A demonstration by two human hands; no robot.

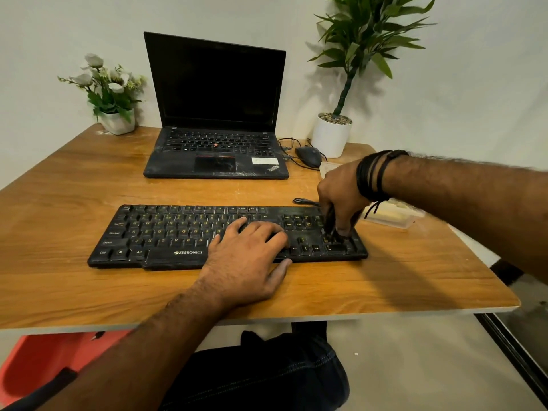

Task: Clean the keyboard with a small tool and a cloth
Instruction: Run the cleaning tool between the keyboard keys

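Black and dusty, the keyboard (189, 232) lies across the middle of the frame on the wooden bench (89, 185). At its right end, the right hand (341, 197) points fingers down over the number keys, pinching a small dark tool (329, 221) whose tip meets the keys. Left of that, the left hand (249, 256) lies flat with straight fingers on the keys, thumb at the front edge. Behind, at upper centre, stands an open laptop (216, 114), a mouse (308, 155) just right of it, white flowers (106, 87) at upper left, a potted plant (335, 132) at upper right.
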